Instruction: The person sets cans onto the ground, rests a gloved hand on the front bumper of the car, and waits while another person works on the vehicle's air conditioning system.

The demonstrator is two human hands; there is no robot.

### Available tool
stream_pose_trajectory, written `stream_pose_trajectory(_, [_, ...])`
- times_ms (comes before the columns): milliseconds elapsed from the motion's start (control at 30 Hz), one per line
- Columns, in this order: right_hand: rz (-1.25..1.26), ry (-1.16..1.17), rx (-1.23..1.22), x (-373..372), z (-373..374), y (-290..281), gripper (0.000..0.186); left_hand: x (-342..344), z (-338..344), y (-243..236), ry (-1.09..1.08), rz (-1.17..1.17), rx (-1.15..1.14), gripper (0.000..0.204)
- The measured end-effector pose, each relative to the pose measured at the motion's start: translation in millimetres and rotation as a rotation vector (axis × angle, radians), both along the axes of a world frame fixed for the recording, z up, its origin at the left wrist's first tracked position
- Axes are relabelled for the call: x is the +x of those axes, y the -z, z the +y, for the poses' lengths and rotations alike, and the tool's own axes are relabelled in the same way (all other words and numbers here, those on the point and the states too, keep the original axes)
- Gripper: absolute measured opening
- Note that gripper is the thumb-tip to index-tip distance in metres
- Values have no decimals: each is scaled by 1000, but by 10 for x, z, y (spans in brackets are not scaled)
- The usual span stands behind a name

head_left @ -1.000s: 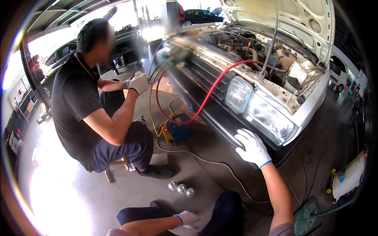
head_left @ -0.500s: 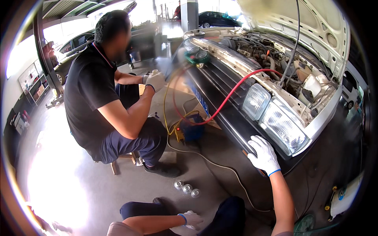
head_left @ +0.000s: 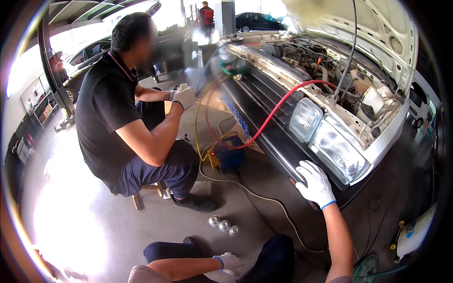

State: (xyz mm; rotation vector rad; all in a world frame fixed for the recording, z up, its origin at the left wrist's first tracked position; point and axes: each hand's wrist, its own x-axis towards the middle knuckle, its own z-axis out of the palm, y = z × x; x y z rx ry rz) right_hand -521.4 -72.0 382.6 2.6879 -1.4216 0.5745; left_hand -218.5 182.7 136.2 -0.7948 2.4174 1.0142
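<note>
My right hand (head_left: 315, 184), in a white knit glove with a blue cuff, lies with fingers extended on the black front bumper (head_left: 271, 158) of a car, just below the headlight (head_left: 339, 150). Low between my knees hangs my left hand (head_left: 230, 263), gloved alike, fingers loose and nothing seen in it. Three small silver cans (head_left: 224, 225) stand on the floor ahead of it. A gauge manifold (head_left: 233, 66) with a green body sits at the grille; its red hose (head_left: 283, 101) runs over to the engine bay. A yellow hose (head_left: 200, 127) drops toward a blue pump (head_left: 230, 153).
At the left, a co-worker (head_left: 125, 108) sits on a low stool, a small pale container (head_left: 183, 87) in gloved hands. A cable (head_left: 264, 198) snakes across the floor. The raised hood (head_left: 377, 33) is over the engine bay (head_left: 330, 66). A white tank (head_left: 415, 233) stands at right.
Both my hands hold their places. The view has shifted slightly, and a person in a red vest in the far background shows more fully. The co-worker's pose is nearly the same.
</note>
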Motion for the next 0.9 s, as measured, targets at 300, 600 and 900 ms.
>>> stream_pose_trajectory(300, [2, -4, 1, 14, -5, 13, 51, 10, 33, -73, -35, 23, -9, 53])
stream_pose_trajectory(600, [7, 3, -3, 16, 17, -27, 50, -15, -24, -172, -4, -19, 55, 52])
stream_pose_trajectory(900, [22, -1, -14, -77, 2, 14, 49, -31, -197, -457, -8, 204, -310, 59])
